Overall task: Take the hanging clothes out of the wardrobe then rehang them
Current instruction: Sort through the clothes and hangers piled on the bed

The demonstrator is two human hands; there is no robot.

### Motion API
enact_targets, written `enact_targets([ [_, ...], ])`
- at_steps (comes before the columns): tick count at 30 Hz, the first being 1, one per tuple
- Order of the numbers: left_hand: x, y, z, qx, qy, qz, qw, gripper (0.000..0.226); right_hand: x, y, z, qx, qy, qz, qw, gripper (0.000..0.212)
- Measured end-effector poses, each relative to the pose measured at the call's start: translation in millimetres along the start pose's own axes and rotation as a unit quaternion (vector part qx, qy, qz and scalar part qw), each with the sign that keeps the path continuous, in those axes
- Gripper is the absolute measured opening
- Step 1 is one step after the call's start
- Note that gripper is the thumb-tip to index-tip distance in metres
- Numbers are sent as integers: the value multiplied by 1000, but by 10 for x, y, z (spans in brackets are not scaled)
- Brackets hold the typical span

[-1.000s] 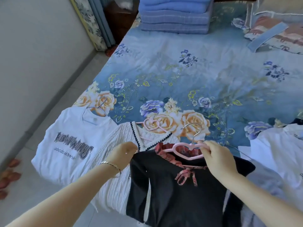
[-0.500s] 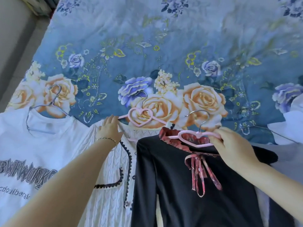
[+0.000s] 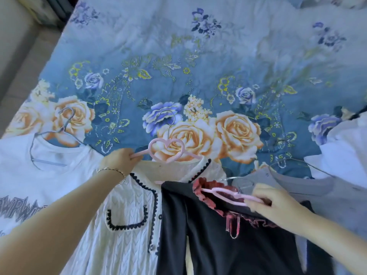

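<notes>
Black long-sleeved top (image 3: 208, 245) with a red plaid ruffled collar: lies flat at the near edge of the blue floral bedspread (image 3: 198, 66), its sleeve overlapping the white cable-knit cardigan (image 3: 123, 245) with navy trim just to its left. Right hand (image 3: 278, 207): fingers curled round the right arm of the top's pink heart-shaped hanger (image 3: 222, 193). Left hand (image 3: 119, 160): fingers closed on the left arm of the cardigan's pink heart hanger (image 3: 168, 150), whose metal hook points up the bed. Further left, a white printed T-shirt (image 3: 49, 185) on a thin wire hanger (image 3: 59, 132); to the right, a grey garment (image 3: 317, 193). Judgement: both garments are being picked up for rehanging. Best practice: raise the black top first, since it lies over the cardigan; keep each hanger level so the shoulders stay seated; hold the hooks apart to avoid tangling.
</notes>
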State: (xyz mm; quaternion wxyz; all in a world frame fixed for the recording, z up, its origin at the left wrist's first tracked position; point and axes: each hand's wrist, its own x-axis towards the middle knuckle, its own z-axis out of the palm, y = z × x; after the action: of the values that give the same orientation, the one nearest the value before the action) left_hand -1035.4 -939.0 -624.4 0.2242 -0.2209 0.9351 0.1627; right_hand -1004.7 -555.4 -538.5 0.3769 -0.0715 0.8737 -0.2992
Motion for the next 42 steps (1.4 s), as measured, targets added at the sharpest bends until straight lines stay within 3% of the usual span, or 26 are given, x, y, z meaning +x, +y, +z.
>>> enact_targets([
  [3,-485,41,-242,-3,45,-27,999,44,-350,-178,-277,45,-15,18,999,35],
  [10,-1807,431,-1133,89,131,-69,985,31,-1269,-534,-1108,53,116,75,989,44],
  [18,-3241,343,-2054,91,267,-71,957,31,-2206,-1031,-1900,133,262,80,952,42],
  [23,-3862,59,-2332,72,340,10,938,35,-2530,-1655,-1993,127,338,-2,933,48],
  [26,-4187,-108,-2393,72,449,131,881,43,-2730,-2028,-1853,81,366,-86,923,48],
  [30,-4680,-267,-2504,66,499,269,821,50,-3020,-2591,-1742,28,400,-197,894,48],
  [36,-5259,-367,-2691,9,529,316,788,68,-3179,-3304,-1490,-4,478,-305,824,40],
  [39,-5430,-350,-2869,-10,544,323,774,60,-3064,-3512,-1424,7,511,-295,807,42],
  [42,-5483,-351,-2997,-6,524,331,785,41,-2964,-3667,-1403,-9,522,-292,801,47],
])
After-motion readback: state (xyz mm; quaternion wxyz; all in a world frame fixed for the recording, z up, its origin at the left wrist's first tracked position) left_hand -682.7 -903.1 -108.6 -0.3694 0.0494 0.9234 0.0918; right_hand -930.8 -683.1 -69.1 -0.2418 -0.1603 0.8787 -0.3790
